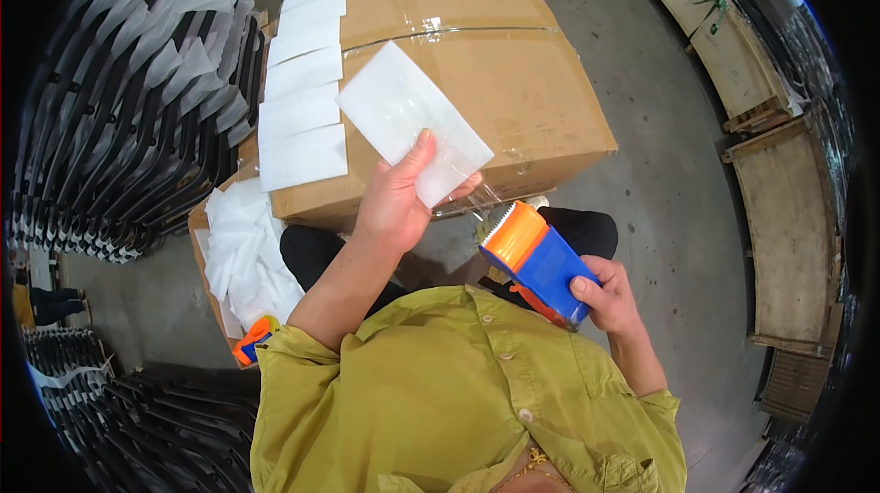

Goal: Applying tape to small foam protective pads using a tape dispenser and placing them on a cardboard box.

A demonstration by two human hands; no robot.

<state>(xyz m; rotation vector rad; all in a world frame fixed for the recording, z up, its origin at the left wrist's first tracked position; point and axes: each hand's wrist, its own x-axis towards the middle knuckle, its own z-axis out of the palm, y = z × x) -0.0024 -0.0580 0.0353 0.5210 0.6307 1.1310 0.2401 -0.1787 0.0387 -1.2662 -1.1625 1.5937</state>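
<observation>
One white sheet, pinched in my left hand, is best held flat while my right hand grips the tape dispenser.

A flat, white, rectangular foam-like sheet is gripped in the left hand. A blue-and-orange plastic tape dispenser is held in the right hand, its toothed edge pointed toward the left one. A large brown cardboard carton is seen beyond both hands; whether it is touched by the held sheet cannot fairly be told from this angle. Farther left of the left hand, a row of overlapping white sheets is laid along the carton's top. Well right of the right hand, pale wooden crates are lined up.
</observation>
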